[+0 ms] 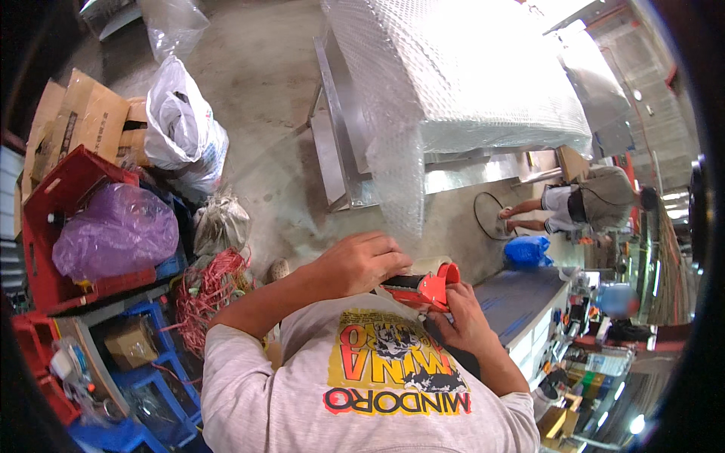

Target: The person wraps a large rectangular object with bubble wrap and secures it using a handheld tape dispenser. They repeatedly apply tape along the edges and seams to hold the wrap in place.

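In front of my chest is a red tape dispenser with a black handle and a roll of clear tape. My right hand grips the dispenser's red body from the right. My left hand is bent over its left side, fingers curled together beside the handle and roll; whatever lies between the fingertips is hidden. Just beyond my hands, a loose strip of bubble wrap hangs from a large wrapped piece on a metal frame.
At left are a red crate holding a purple bag, a white sack, pink twine and blue bins. A dark-topped bench and a blue bag are right. Another person stands farther off.
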Demonstrator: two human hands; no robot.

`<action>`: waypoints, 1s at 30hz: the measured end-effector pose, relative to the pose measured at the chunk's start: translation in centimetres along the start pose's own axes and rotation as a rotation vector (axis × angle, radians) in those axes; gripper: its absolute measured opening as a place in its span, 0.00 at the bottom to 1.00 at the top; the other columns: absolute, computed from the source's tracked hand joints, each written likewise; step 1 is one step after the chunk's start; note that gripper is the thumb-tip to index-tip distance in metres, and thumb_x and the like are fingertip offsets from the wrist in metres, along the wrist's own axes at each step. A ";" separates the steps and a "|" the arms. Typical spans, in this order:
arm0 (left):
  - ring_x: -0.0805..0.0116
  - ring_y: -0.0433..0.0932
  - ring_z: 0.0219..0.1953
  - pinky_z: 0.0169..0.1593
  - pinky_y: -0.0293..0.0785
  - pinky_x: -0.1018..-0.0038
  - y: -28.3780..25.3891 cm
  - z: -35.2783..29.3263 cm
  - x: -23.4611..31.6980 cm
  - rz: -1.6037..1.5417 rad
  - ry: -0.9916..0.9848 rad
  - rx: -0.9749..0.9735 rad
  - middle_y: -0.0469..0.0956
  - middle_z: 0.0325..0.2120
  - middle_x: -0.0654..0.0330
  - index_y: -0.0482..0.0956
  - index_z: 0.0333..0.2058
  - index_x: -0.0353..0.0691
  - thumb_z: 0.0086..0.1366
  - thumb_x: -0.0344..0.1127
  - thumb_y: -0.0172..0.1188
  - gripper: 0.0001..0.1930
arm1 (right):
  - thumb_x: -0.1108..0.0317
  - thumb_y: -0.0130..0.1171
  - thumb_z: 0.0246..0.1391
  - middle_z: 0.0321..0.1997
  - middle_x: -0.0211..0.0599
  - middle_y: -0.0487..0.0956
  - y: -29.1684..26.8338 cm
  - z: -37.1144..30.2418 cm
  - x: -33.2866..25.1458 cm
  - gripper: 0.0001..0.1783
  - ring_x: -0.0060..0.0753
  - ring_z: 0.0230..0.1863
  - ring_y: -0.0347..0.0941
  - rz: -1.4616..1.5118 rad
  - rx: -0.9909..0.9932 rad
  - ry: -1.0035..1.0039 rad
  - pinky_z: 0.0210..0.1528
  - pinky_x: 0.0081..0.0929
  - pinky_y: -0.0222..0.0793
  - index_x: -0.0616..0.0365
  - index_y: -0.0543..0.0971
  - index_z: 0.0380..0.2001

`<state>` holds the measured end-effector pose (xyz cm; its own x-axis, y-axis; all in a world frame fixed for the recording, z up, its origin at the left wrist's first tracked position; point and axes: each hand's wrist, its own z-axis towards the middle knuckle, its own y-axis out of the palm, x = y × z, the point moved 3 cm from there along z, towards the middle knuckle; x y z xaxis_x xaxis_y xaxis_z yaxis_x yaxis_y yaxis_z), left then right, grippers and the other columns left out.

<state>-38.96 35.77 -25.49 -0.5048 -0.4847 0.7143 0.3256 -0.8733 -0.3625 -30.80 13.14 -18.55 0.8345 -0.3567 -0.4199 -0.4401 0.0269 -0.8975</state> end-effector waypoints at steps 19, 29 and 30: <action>0.80 0.71 0.32 0.38 0.70 0.77 -12.4 8.6 -13.1 -0.500 -0.204 0.056 0.76 0.27 0.69 0.79 0.33 0.37 0.68 0.31 0.62 0.04 | 0.62 0.62 0.58 0.25 0.56 0.77 -0.7 8.5 -13.6 0.17 0.63 0.29 0.76 0.101 0.238 0.620 0.30 0.49 0.68 0.63 0.67 0.34; 0.78 0.71 0.31 0.38 0.70 0.78 -6.9 11.6 -18.7 -0.516 -0.310 0.462 0.75 0.27 0.67 0.78 0.37 0.36 0.67 0.35 0.64 0.08 | 0.63 0.60 0.60 0.27 0.55 0.78 -1.5 11.4 -13.1 0.15 0.63 0.30 0.76 -0.127 0.347 0.602 0.31 0.51 0.70 0.63 0.68 0.35; 0.78 0.72 0.31 0.38 0.70 0.78 -6.0 11.6 -18.9 -0.462 -0.393 0.494 0.75 0.27 0.67 0.77 0.37 0.36 0.67 0.36 0.65 0.09 | 0.63 0.60 0.60 0.27 0.55 0.78 -1.5 11.6 -12.9 0.15 0.63 0.30 0.76 -0.140 0.345 0.599 0.32 0.51 0.70 0.63 0.68 0.35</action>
<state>-22.10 50.75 -29.83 -0.3856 0.0558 0.9210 0.5160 -0.8144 0.2654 -37.07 28.49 -13.34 0.5063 -0.8284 -0.2397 -0.1290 0.2021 -0.9708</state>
